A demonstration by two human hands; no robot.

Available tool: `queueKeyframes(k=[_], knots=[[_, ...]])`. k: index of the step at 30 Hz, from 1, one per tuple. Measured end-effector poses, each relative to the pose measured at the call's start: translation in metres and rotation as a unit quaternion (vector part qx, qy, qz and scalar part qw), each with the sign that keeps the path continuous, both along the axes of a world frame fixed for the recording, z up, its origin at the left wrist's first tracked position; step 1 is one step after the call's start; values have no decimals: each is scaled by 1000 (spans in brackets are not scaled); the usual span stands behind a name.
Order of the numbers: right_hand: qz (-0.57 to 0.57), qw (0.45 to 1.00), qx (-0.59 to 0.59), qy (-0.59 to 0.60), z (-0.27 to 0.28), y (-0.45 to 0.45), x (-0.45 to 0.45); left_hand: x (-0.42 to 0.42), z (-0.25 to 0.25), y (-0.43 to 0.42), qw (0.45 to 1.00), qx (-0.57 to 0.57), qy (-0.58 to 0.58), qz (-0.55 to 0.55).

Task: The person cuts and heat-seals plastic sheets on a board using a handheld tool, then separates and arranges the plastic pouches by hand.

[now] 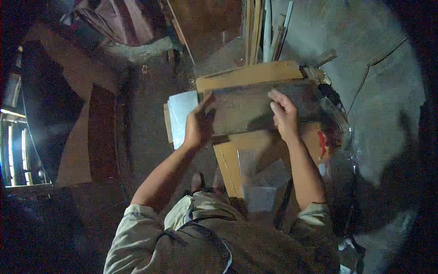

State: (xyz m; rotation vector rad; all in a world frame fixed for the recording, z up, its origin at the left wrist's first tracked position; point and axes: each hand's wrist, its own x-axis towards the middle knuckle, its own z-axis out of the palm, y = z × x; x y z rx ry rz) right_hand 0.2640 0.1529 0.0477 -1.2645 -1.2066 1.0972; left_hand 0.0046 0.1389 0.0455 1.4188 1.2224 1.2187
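A dark brown flat board (244, 107) lies across the cardboard in front of me. My left hand (198, 128) is at the board's left end, fingers extended and apart; whether it touches the board is hard to tell. Over the right half of the board is my right hand (285, 116), fingers partly bent and slightly blurred, with a gap between thumb and forefinger and nothing visible in it. Beside my left hand is a whitish sheet or panel (181, 112). Tan cardboard (251, 74) shows behind the board, and more cardboard (226, 160) in front of it.
Long wooden strips and pale pipes (267, 36) lean at the back by a grey wall (378, 82). A red item (322, 142) is at the right. Clear plastic (260, 196) lies on the nearer cardboard. Crumpled cloth (125, 20) is at the back left.
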Motion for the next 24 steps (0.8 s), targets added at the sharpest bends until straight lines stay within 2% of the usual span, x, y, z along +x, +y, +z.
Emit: queueKeyframes(k=[1,3,4,6,7,8,9,10,12,14,15,17,18,19,21,22,24], knots=[[-3,1000,-11,-15,-15,-1,1,2,-8,0,1000,-6,1,2],[21,998,-59,-9,-40,0,7,4,-23,2,992,-72,107,-9],[22,997,-57,-41,-50,2,7,2,-32,3,981,-36,188,-18],[23,996,-55,-73,-61,5,9,3,-38,4,977,-28,208,-23],[32,990,-51,-130,-64,5,9,4,-38,4,973,-18,228,-29],[41,980,-46,-187,-67,6,8,4,-37,3,960,-54,269,-49],[43,981,-49,-185,-75,6,9,7,-29,3,960,-57,271,-49],[34,975,-19,-219,-85,6,8,9,-24,1,930,-49,354,-86],[25,967,8,-252,-85,1,5,13,-18,-3,891,-44,434,-124],[-11,880,28,-474,-53,-7,-6,18,-17,-9,857,-140,490,-69],[-8,880,25,-474,-51,-10,-10,19,-20,-13,857,-144,490,-71],[-9,865,93,-492,-49,-17,-20,21,-27,-21,813,-17,579,-58],[44,844,70,-530,-40,-20,-24,23,-32,-23,828,20,559,-49],[47,844,66,-531,-44,-21,-30,23,-36,-25,828,16,558,-51],[81,815,76,-569,-57,-22,-39,23,-39,-26,783,-30,612,-103],[90,810,92,-573,-66,-21,-39,23,-42,-26,812,-12,579,-66],[78,806,94,-580,-72,-15,-40,22,-43,-24,804,-6,592,-51]])
